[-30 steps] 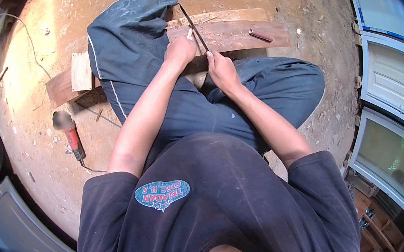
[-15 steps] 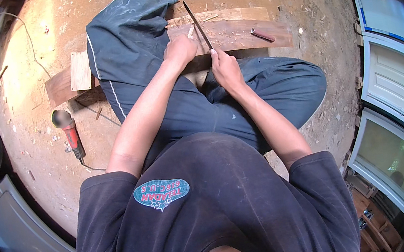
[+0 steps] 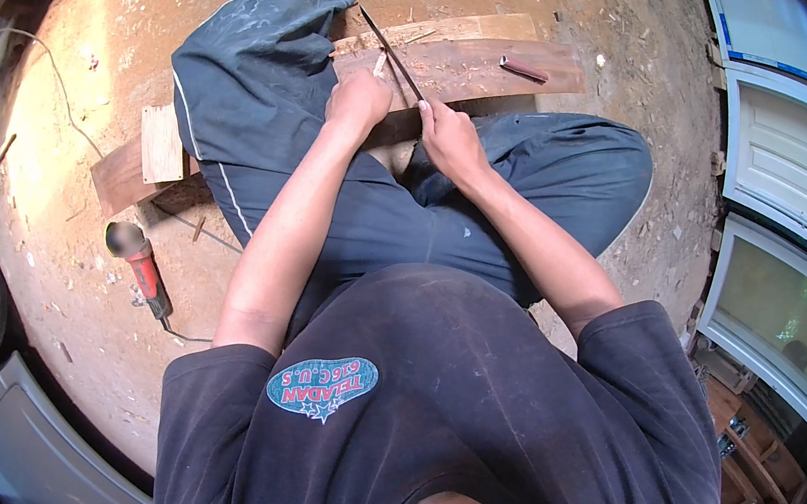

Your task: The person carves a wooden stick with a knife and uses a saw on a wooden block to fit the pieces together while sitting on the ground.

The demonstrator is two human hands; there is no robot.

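Your left hand (image 3: pixel 360 99) is closed on a small pale tool (image 3: pixel 380 61), resting on the dark plank (image 3: pixel 472 67). Your right hand (image 3: pixel 450 135) grips a thin dark blade (image 3: pixel 389 52) slanting across it.

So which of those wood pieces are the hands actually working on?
The long dark plank under both hands, left hand and right hand; the paler board lies beyond it, untouched.
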